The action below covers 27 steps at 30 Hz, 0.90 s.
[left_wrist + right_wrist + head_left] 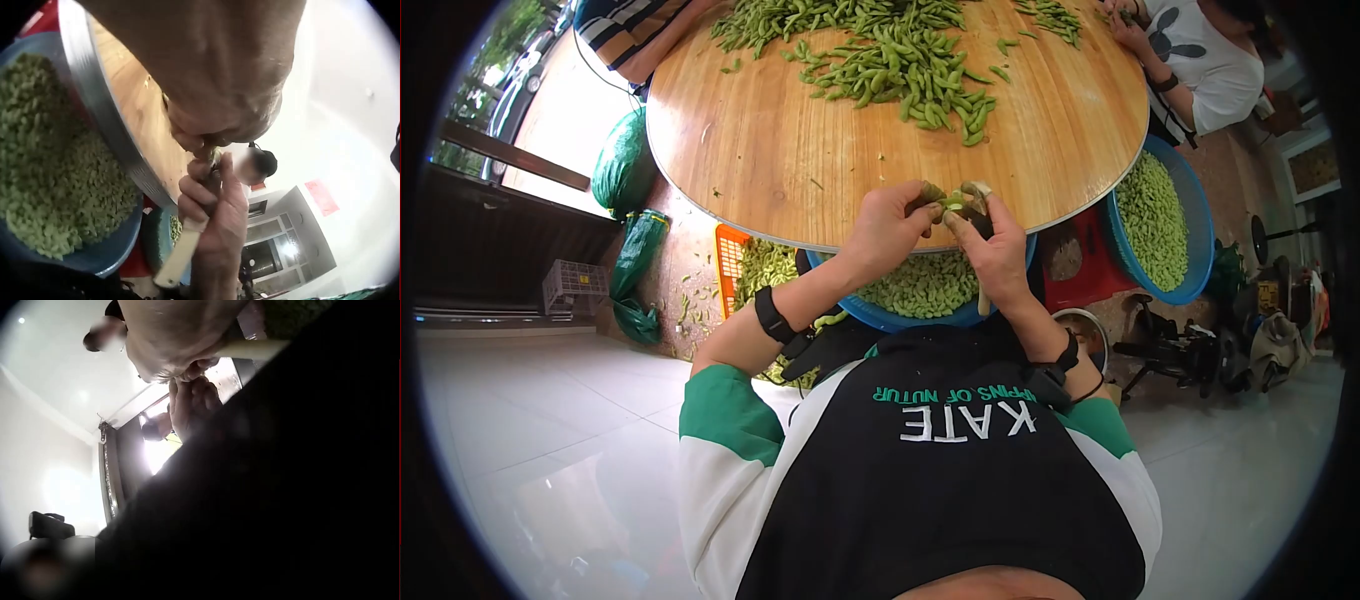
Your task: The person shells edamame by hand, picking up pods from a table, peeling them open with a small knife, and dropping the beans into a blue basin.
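Observation:
Over the table's near edge, the left hand (882, 228) pinches a green soybean pod (954, 204) between thumb and fingers. Close against it, the right hand (1000, 255) grips a tool by its cream handle (179, 255), which sticks out below the palm. Its working end is hidden among the fingers. The fingertips of both hands meet at the pod in the left wrist view. Directly beneath the hands stands a blue basin (884, 322) filled with shelled green beans (925, 285). A heap of whole pods (890, 65) lies farther back on the round wooden table (760, 165).
An orange basket (728, 262) of pods or husks stands left of the basin. Another blue basin (1200, 225) of shelled beans is at the right, near a red stool (1090, 265). Green sacks (622, 165) sit at the left. Two other people are at the table's far side.

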{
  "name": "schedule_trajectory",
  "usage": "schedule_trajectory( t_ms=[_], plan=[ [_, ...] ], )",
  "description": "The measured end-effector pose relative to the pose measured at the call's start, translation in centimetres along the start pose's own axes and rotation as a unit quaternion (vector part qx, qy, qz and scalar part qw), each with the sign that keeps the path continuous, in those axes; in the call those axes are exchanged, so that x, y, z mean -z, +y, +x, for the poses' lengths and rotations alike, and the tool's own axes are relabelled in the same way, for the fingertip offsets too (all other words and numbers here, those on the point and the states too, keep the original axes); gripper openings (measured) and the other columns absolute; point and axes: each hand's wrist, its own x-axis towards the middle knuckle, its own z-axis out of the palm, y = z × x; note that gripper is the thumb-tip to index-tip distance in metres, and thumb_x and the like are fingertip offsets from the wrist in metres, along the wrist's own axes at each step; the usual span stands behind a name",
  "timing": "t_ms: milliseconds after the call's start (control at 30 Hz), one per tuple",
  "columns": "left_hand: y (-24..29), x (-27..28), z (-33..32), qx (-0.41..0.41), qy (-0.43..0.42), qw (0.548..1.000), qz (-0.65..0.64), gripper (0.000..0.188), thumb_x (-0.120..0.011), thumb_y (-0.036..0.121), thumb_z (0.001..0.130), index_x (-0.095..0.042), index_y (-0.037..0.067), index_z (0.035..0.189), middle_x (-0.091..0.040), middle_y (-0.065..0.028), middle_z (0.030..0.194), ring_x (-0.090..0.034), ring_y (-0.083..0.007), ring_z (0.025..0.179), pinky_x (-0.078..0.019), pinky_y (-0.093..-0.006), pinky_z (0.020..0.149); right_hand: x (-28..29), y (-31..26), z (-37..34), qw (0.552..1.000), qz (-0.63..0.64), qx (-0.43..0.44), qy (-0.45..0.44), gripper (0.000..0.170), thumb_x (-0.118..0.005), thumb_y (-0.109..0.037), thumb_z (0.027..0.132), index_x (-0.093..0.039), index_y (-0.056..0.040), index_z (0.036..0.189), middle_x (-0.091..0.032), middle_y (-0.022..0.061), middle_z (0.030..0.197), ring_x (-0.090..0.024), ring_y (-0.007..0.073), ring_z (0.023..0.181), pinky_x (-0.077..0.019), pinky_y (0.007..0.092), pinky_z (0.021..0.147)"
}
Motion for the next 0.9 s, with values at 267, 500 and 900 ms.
schedule_trajectory(
  t_ms=[267,500,900],
  plan=[
    [0.8,-1.7,-2.2,-0.097,0.047,0.981,0.161,0.012,-0.060,0.003,0.079,-0.059,-0.002,0.089,-0.059,-0.0227,0.080,-0.059,-0.0400,0.075,-0.0474,-0.0415,0.064,0.1,2.3,0.0,0.988,-0.101,0.108,0.052,0.017,-0.056,-0.001,0.085,-0.056,0.0010,0.102,-0.058,0.0050,0.076,-0.054,0.0098,0.064,-0.0443,0.0244,0.058],
    [4.3,4.7,-7.0,-0.120,-0.096,0.936,0.317,0.012,-0.054,0.002,0.081,-0.061,0.000,0.090,-0.058,-0.0209,0.081,-0.059,-0.0401,0.078,-0.0483,-0.0457,0.069,2.3,0.4,-1.2,0.995,-0.053,-0.001,-0.087,0.014,-0.061,-0.002,0.084,-0.056,0.0013,0.097,-0.055,0.0086,0.067,-0.055,0.0129,0.060,-0.0436,0.0284,0.055],
    [0.2,10.2,6.7,-0.196,0.130,0.872,0.430,0.020,-0.061,0.016,0.085,-0.062,0.000,0.098,-0.060,-0.0201,0.085,-0.059,-0.0370,0.080,-0.0456,-0.0439,0.069,2.1,1.7,-1.2,0.968,-0.142,0.127,-0.162,0.018,-0.064,-0.004,0.082,-0.057,0.0009,0.098,-0.062,0.0139,0.076,-0.062,0.0233,0.066,-0.0464,0.0307,0.059]
  ],
)
